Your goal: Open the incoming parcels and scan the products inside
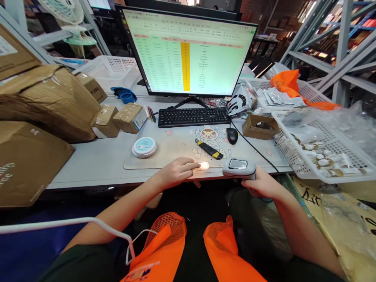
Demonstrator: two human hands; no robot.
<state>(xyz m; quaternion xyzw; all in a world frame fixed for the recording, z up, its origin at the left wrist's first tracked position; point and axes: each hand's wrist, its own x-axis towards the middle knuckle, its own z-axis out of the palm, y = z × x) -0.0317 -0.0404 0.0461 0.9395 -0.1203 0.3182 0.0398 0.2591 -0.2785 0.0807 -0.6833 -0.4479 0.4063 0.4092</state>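
My left hand (pixel 178 172) is at the front edge of the desk, fingers closed on the left end of a small pale tube (pixel 203 166). The tube lies sideways at the mat's edge and glows brightly under a light. A grey and white barcode scanner (pixel 238 167) is gripped in my right hand (pixel 262 184), its head pointing left toward the tube. The hand wraps round the scanner's handle, just past the desk edge. A black and yellow utility knife (pixel 209 149) rests on the mat behind the tube, touched by neither hand.
A monitor (pixel 194 55) with a spreadsheet stands behind a keyboard (pixel 194 116) and mouse (pixel 232 136). A round white container (pixel 144 147) sits left. Cardboard boxes (pixel 44 102) crowd the left side. At right are a small open box (pixel 261 126) and a white basket (pixel 305 168) of small tubes.
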